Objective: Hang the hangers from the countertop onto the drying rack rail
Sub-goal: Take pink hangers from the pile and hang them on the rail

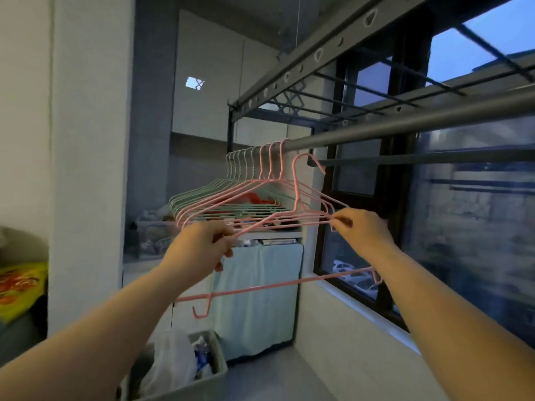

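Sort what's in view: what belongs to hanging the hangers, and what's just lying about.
For the job: held hanger, lower hanger, hung hangers, rail, left hand, right hand.

Lying about: bin, white bag, blue curtain, yellow bag.

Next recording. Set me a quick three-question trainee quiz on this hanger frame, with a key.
1. True or false: the hook of the raised pink hanger is already over the rail.
2. What colours are the hung hangers on the rail? A pink only; B green and pink; C white and blue.
3. Fill in: the lower pink hanger has its hook pointing ____.
Key: 1 false; 2 B; 3 down.
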`<state>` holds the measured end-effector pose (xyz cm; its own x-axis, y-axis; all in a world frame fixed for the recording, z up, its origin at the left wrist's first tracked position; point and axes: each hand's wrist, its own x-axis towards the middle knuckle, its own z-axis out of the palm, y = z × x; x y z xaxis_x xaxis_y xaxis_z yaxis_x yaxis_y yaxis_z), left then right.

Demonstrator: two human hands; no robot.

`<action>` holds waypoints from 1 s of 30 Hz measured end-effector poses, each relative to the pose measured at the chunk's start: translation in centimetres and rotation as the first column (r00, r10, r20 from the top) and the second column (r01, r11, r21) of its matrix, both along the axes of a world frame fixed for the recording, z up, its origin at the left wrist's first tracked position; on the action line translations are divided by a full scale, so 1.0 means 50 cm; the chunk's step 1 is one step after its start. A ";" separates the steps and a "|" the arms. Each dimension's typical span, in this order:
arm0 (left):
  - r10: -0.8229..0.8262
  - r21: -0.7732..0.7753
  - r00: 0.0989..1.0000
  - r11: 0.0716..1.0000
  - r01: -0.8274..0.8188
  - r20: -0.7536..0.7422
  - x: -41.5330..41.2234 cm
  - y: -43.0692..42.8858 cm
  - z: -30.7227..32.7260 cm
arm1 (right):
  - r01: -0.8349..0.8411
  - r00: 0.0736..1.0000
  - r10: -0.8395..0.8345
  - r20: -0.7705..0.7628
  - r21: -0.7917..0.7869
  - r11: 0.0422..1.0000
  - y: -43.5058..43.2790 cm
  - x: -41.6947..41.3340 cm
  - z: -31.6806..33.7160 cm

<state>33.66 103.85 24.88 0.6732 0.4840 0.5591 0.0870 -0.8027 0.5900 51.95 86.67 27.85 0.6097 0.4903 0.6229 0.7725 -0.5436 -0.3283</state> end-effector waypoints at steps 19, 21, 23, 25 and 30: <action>-0.147 0.020 0.977 0.989 0.146 0.155 0.182 0.164 0.109 | 0.253 0.961 -0.272 0.043 0.247 0.935 0.171 0.123 0.107; -0.168 0.008 0.974 0.986 0.168 0.150 0.196 0.160 0.101 | 0.267 0.957 -0.286 0.041 0.256 0.929 0.164 0.131 0.098; -0.182 -0.003 0.972 0.983 0.185 0.145 0.205 0.154 0.094 | 0.284 0.952 -0.303 0.043 0.249 0.926 0.157 0.135 0.090; -0.199 -0.010 0.971 0.979 0.202 0.135 0.212 0.146 0.087 | 0.296 0.949 -0.314 0.042 0.231 0.927 0.149 0.138 0.085; -0.199 -0.066 0.972 0.976 0.208 0.123 0.222 0.137 0.072 | 0.313 0.945 -0.325 0.036 0.193 0.930 0.140 0.139 0.078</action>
